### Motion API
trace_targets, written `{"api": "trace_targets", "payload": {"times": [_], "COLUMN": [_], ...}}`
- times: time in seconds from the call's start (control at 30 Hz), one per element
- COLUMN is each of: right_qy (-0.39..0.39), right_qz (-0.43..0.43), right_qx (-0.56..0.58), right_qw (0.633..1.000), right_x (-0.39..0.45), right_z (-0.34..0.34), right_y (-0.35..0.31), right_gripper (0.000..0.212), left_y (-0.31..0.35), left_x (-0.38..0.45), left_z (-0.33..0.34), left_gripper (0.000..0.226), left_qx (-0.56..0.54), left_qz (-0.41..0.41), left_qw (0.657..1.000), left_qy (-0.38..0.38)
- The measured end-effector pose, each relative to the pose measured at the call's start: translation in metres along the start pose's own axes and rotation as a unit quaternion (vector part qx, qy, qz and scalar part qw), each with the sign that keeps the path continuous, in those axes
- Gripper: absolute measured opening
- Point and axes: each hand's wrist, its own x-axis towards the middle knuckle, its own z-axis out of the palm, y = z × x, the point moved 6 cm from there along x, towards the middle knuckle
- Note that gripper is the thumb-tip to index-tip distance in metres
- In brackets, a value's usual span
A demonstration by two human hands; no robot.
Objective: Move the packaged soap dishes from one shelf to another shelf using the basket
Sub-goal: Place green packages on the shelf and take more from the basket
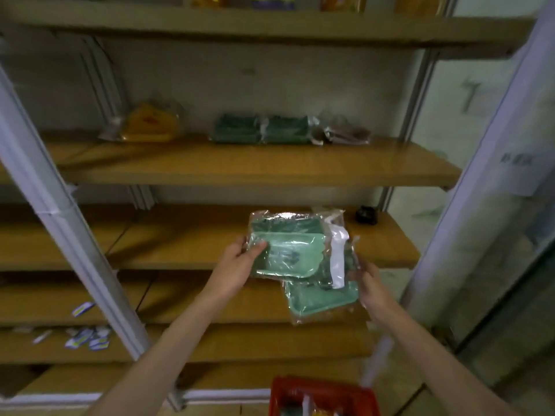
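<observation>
Two green packaged soap dishes [289, 259] held in front of the lower shelf [180, 250], above the red basket [322, 396]. Left hand [240, 262] pinching upper pack's edge; right hand [368, 280] curled behind. Lower pack hanging loose; slippery film likely to slide out.

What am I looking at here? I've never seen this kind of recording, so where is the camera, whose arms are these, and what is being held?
There is one picture, from a wide-angle camera worn on a person's head, looking forward and down. No robot: the arms are that person's own. The left hand and right hand each grip a side of the green packaged soap dishes, wrapped in clear plastic and held in front of wooden shelves. On the upper shelf lie a yellow packaged dish, two dark green ones and a brownish one. The red basket sits at the bottom edge.
</observation>
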Motion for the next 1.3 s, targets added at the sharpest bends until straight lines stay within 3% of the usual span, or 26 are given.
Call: {"api": "trace_targets", "payload": {"times": [0.07,0.23,0.37,0.47,0.7,0.83,0.93,1.0,1.1,1.2,1.3], "right_qy": [-0.017,0.069,0.119,0.134,0.146,0.167,0.134,0.105,0.127,0.042,-0.029], "right_qz": [-0.035,-0.057,-0.054,-0.032,-0.006,-0.016,-0.024,-0.04,-0.126,-0.211,-0.212], "right_qx": [-0.012,0.016,0.012,0.003,-0.011,-0.072,-0.125,-0.237,-0.437,-0.439,-0.485], "right_qw": [0.999,0.996,0.991,0.99,0.989,0.983,0.983,0.965,0.881,0.873,0.848], "right_x": [0.008,0.057,0.107,0.138,0.186,0.203,0.206,0.202,0.195,0.183,0.183], "right_z": [0.01,0.019,0.026,0.036,0.056,0.061,0.066,0.067,0.058,0.062,0.064], "right_y": [-0.049,-0.16,-0.208,-0.223,-0.231,-0.236,-0.24,-0.245,-0.249,-0.249,-0.241], "right_gripper": [0.027,0.019,0.016,0.018,0.027,0.04,0.04,0.046,0.085,0.08,0.075], "left_y": [0.032,0.107,0.125,0.117,0.119,0.118,0.123,0.125,0.122,0.113,0.109], "left_x": [0.016,0.069,0.131,0.177,0.225,0.238,0.236,0.232,0.225,0.224,0.231], "left_z": [-0.021,-0.099,-0.155,-0.177,-0.172,-0.169,-0.165,-0.165,-0.16,-0.149,-0.144], "left_gripper": [0.008,0.007,0.034,0.037,0.03,0.044,0.06,0.073,0.085,0.077,0.056], "left_qx": [0.016,0.07,0.143,0.197,0.395,0.446,0.498,0.526,0.52,0.545,0.567], "left_qz": [0.038,0.112,0.087,0.026,0.005,-0.007,-0.008,0.031,0.091,0.103,0.125], "left_qw": [0.999,0.982,0.967,0.962,0.901,0.876,0.846,0.825,0.837,0.831,0.814], "left_qy": [0.027,0.134,0.193,0.187,0.18,0.183,0.19,0.206,0.144,0.036,0.014]}}
